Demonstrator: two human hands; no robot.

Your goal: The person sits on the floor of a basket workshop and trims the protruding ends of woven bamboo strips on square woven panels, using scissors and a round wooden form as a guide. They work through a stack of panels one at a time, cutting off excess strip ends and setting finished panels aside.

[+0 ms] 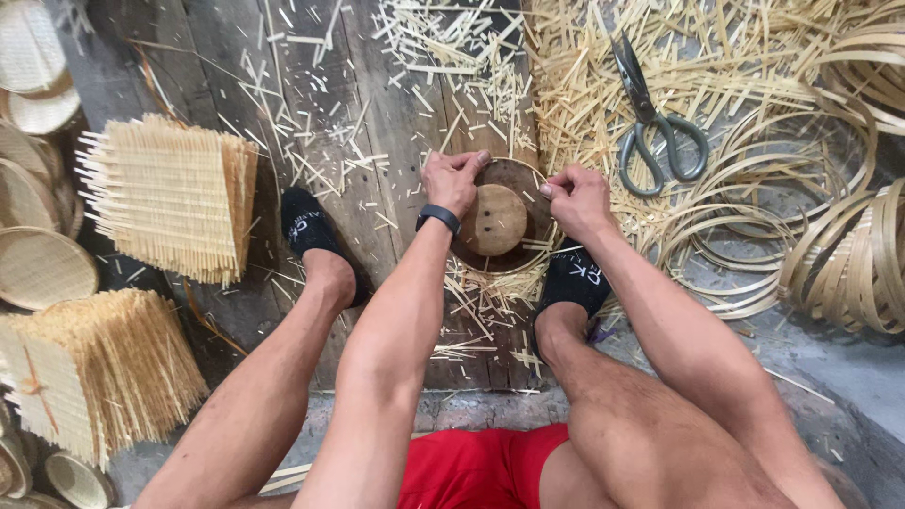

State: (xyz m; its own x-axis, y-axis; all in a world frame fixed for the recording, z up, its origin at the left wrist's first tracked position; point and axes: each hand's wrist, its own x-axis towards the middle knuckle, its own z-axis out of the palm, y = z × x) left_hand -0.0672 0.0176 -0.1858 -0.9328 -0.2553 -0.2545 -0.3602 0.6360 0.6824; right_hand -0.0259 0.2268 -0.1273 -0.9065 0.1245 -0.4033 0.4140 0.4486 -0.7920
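A round dark wooden mould [521, 184] with a lighter wooden disc [495, 220] on top sits on the plank floor between my feet. My left hand [454, 179] grips its upper left rim, fingers curled over the edge. My right hand [575, 196] pinches the right rim, where a thin bamboo strip runs around the mould. A black band sits on my left wrist.
Large metal shears [650, 123] lie on bamboo offcuts at upper right. Coiled bamboo hoops [848, 254] pile at right. Stacks of woven bamboo mats [170, 193] and round trays [38, 269] stand at left. My black shoes [311, 231] flank the mould.
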